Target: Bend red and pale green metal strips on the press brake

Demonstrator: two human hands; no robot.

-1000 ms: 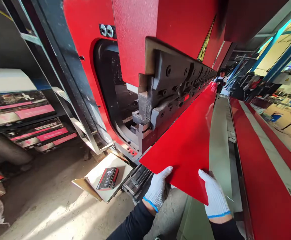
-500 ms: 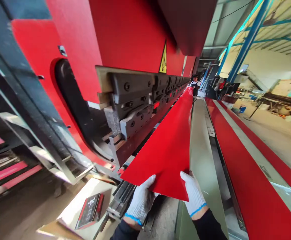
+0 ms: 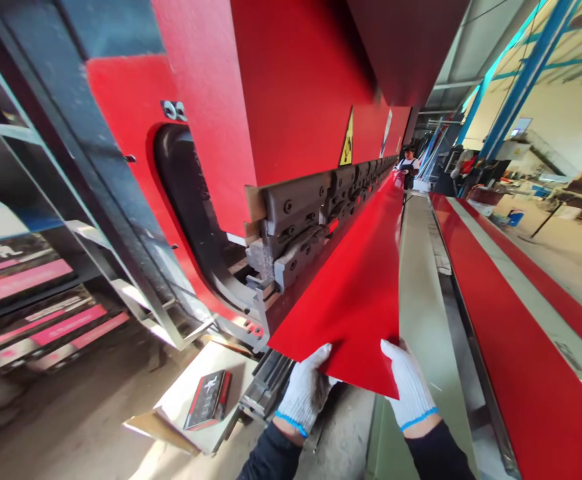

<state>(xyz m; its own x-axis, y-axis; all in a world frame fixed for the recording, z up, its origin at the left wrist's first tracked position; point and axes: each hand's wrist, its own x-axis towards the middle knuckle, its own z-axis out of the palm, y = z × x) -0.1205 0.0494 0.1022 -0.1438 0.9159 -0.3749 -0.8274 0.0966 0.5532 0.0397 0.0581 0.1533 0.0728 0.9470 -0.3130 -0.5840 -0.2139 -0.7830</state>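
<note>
A long red metal sheet [image 3: 358, 293] runs from my hands far along the red press brake [image 3: 291, 100], its left edge tucked under the dark row of tooling [image 3: 311, 213]. My left hand [image 3: 307, 390], in a white knit glove, grips the sheet's near left corner from below. Gripping the near right corner is my right hand [image 3: 408, 383], gloved the same way, with its thumb on top. At the sheet's far end a person [image 3: 409, 165] stands by the machine.
To the right lie a grey-green panel [image 3: 421, 280] and a long red and pale sheet [image 3: 511, 313]. A small red and black box [image 3: 209, 399] rests on cardboard on the floor at left. Shelves with pink strips [image 3: 35, 313] stand further left.
The view has swung around the machine's end and back. Both hands keep hold of the sheet's near corners; the sheet stays under the tooling.
</note>
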